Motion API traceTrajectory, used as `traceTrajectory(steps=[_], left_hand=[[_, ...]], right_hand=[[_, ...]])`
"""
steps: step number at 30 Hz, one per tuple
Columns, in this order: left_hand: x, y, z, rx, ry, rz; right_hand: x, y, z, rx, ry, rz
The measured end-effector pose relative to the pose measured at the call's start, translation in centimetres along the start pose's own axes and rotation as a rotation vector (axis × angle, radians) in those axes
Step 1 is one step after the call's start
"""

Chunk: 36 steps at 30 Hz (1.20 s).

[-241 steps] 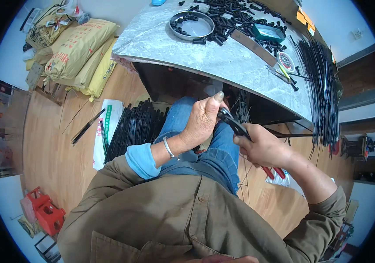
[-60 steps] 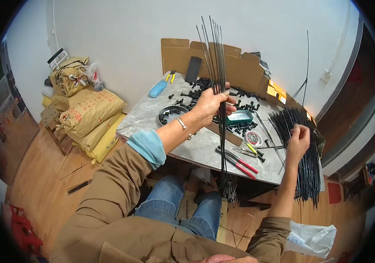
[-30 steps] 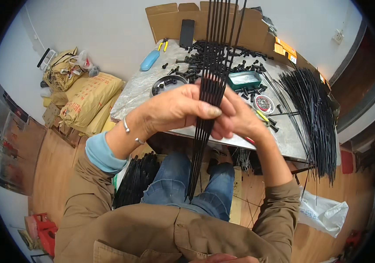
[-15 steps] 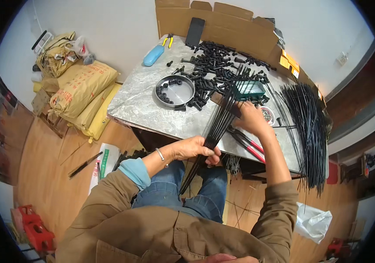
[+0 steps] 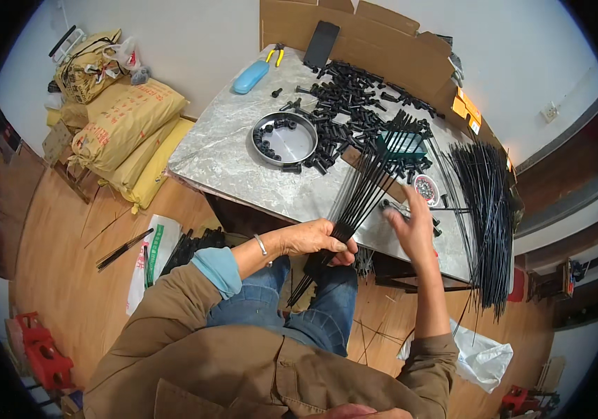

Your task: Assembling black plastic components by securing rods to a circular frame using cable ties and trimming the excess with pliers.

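Note:
My left hand (image 5: pixel 320 241) is wrapped around a bundle of thin black rods (image 5: pixel 367 187), which slants from above my lap up over the table. The rods fan out at their upper ends, in front of a green box (image 5: pixel 405 144). Beside the bundle, to its right, my right hand (image 5: pixel 414 227) is raised with thumb and fingers apart and nothing visible in it. Just beyond its fingertips stands a small white bowl (image 5: pixel 426 188) of tiny shiny pieces. The red-handled pliers are mostly hidden behind my right hand and forearm.
Many black bolt-like parts (image 5: pixel 348 98) cover the back of the table (image 5: pixel 208 153). A round metal tray (image 5: pixel 292 143) holds several black pieces. A blue case (image 5: pixel 250 77) and yellow-handled pliers (image 5: pixel 276 54) lie at the back left. More black rods (image 5: pixel 484 223) overhang the right edge.
My right hand has drawn back toward me and slightly right, away from the rods and the green box, and its fingers have spread. My left hand still grips the bundle.

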State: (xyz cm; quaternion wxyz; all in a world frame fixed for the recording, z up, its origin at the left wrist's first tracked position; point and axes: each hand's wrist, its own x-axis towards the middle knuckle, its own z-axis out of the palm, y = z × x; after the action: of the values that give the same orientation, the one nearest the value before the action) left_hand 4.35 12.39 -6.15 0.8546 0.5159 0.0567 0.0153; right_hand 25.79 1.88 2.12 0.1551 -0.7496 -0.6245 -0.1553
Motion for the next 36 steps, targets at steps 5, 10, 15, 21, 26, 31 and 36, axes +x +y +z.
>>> traceTrajectory(steps=[5, 10, 15, 21, 26, 31, 36], left_hand=[[-0.2, 0.2, 0.3, 0.005, 0.004, 0.003], [-0.2, 0.2, 1.6, -0.033, 0.114, 0.034], [-4.0, 1.7, 3.5, 0.334, 0.581, 0.301], [-1.8, 13.0, 6.0, 0.382, 0.449, 0.577], [1.6, 12.9, 5.3, 0.343, 0.313, 0.642], [1.8, 13.1, 5.9, 0.492, 0.341, 0.639], [2.0, 13.3, 7.0, 0.574, 0.354, 0.664]], right_hand=[[6.5, -5.8, -1.7, 1.738, -0.230, 0.263], [6.2, -6.4, -0.7, 1.866, -0.277, 0.249], [3.7, -6.5, -1.4, 1.834, -0.227, 0.208], [1.6, -7.8, -0.9, 1.629, -0.176, 0.124], [2.1, -7.6, 0.1, 1.592, -0.207, 0.127], [7.5, 1.7, -3.2, 1.201, -0.919, -0.013], [14.6, 7.5, 5.2, 0.583, 0.030, 0.242]])
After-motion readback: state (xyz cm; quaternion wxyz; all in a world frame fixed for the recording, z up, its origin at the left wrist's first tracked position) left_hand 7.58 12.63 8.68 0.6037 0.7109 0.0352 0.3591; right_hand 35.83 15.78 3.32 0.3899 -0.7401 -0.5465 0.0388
